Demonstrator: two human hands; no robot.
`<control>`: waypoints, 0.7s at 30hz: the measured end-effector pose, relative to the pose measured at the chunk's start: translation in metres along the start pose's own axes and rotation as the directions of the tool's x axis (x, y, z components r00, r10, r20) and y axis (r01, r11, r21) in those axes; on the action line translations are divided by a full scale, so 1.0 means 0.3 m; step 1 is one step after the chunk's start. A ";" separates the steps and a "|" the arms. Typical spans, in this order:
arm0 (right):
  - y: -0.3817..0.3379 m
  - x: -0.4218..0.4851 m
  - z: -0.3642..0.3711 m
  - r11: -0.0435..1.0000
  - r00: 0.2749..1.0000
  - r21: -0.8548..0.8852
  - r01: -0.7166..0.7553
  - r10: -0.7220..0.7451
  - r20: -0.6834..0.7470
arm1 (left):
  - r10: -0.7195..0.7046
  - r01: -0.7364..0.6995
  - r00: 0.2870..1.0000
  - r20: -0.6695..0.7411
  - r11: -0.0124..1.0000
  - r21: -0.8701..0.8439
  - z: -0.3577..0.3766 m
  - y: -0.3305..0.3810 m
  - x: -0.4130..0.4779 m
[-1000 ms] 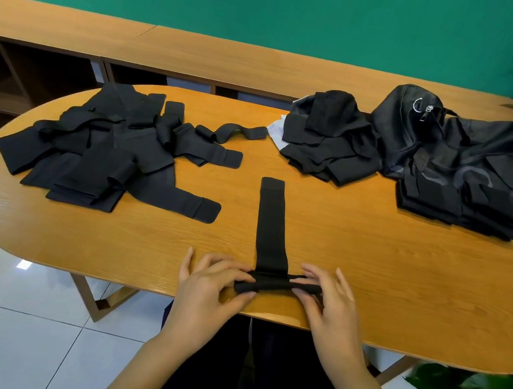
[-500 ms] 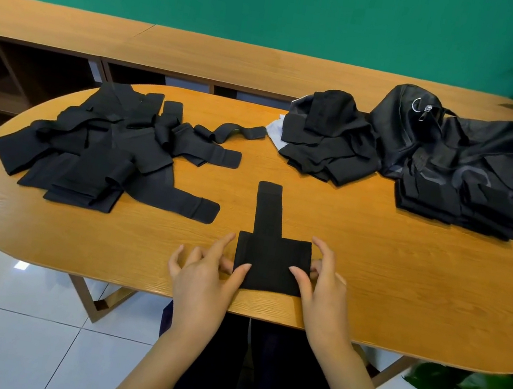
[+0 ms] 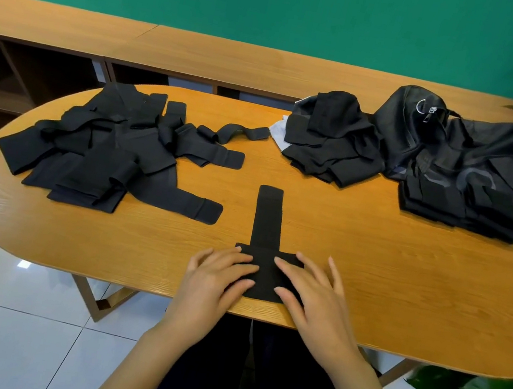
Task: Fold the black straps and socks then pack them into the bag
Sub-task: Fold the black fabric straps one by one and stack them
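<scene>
Both hands, left hand point(image 3: 216, 278) and right hand point(image 3: 313, 293), press flat with spread fingers on the black strap point(image 3: 267, 230) at the table's point(image 3: 369, 283) near edge; folding well likely needs aligned edges and a firmly creased tail.

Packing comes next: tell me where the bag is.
Head view: the bag lies at the far right of the table, just behind the folded stack.

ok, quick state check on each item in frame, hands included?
near strap: part folded, tail flat.
left hand: flat, pressing the fold.
right hand: flat, pressing the fold.
loose strap pile: unfolded, tangled.
middle heap: loosely piled.
folded stack: neat, outside the bag.
bag: slumped; opening not visible.
</scene>
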State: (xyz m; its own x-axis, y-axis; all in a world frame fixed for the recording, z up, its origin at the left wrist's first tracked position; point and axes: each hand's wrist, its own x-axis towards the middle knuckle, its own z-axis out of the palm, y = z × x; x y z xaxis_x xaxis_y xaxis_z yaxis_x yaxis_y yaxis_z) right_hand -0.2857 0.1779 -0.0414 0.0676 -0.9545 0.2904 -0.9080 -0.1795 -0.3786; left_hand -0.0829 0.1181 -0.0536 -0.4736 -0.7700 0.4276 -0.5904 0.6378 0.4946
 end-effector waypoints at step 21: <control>-0.019 -0.008 -0.006 1.000 0.992 -0.018 -0.012 0.014 0.126 | 0.025 -0.023 0.999 -0.027 0.998 0.064 -0.004 0.022 -0.009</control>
State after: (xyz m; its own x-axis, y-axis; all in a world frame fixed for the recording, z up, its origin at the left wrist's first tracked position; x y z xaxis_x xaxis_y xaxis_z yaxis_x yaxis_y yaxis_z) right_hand -0.2813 0.1816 -0.0382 0.1064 -0.9793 0.1724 -0.9161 -0.1639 -0.3658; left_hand -0.0847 0.1243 -0.0507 -0.4701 -0.7531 0.4603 -0.6201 0.6529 0.4350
